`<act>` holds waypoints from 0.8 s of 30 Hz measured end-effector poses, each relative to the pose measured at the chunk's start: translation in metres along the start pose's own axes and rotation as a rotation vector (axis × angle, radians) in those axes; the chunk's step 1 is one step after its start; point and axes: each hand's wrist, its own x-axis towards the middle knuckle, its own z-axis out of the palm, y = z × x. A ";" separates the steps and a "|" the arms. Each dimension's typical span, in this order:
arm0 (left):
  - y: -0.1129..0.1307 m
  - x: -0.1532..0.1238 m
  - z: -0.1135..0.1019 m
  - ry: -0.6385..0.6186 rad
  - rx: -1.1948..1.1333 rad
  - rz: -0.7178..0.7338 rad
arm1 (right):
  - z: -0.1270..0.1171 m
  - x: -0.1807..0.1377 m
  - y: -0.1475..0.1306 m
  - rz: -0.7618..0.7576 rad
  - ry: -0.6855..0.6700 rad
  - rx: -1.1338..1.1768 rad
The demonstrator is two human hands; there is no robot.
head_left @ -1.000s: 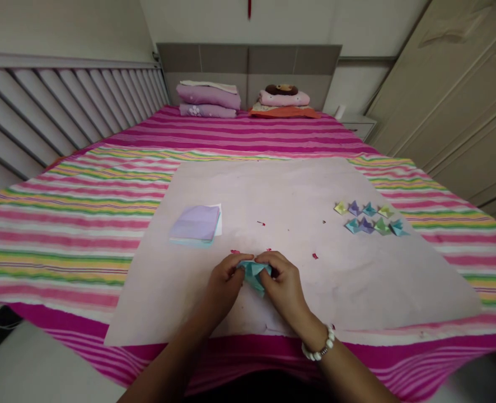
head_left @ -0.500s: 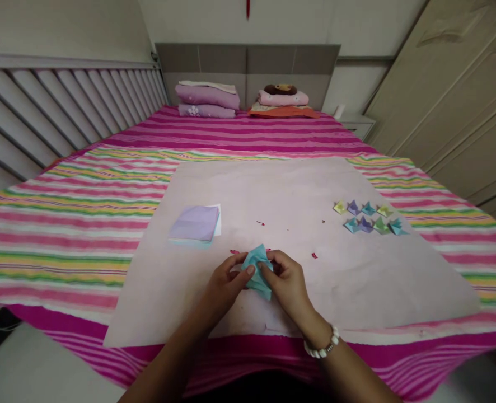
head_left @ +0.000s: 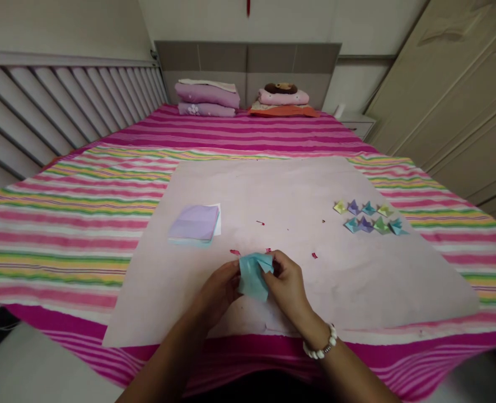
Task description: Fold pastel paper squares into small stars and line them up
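A light blue sheet of folding paper [head_left: 253, 275], creased and partly folded, is held up between my hands above the pale sheet [head_left: 248, 190]. My left hand [head_left: 220, 285] grips its left edge, some of the fingers hidden behind the paper. On the other side, my right hand [head_left: 285, 280] pinches the upper right part, its thumb lying on the front. Small red marks or scraps [head_left: 234, 252] lie just beyond the paper.
To the left lies a stack of coloured paper squares [head_left: 195, 223], lilac on top. Several small folded paper shapes [head_left: 365, 225] stand in two rows at the right. Folded bedding [head_left: 208, 98] sits by the headboard [head_left: 214, 59]. A railing [head_left: 63, 101] runs along the left.
The blue paper has turned from a pointed, diamond-like position to a squarer one, with a broader face showing. My left thumb has come off its front.
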 end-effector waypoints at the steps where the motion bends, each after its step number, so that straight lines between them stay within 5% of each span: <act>1: 0.001 0.000 0.000 -0.009 0.000 -0.003 | -0.001 0.000 0.001 -0.006 -0.002 -0.024; 7: -0.001 -0.003 -0.004 0.124 -0.118 -0.003 | -0.002 0.002 0.006 0.013 0.024 -0.004; 13: -0.010 -0.006 -0.009 -0.024 0.088 0.284 | -0.001 0.006 0.004 0.101 0.002 0.130; 24: -0.006 0.003 -0.018 -0.048 0.385 0.432 | -0.005 0.007 -0.002 0.117 -0.121 0.214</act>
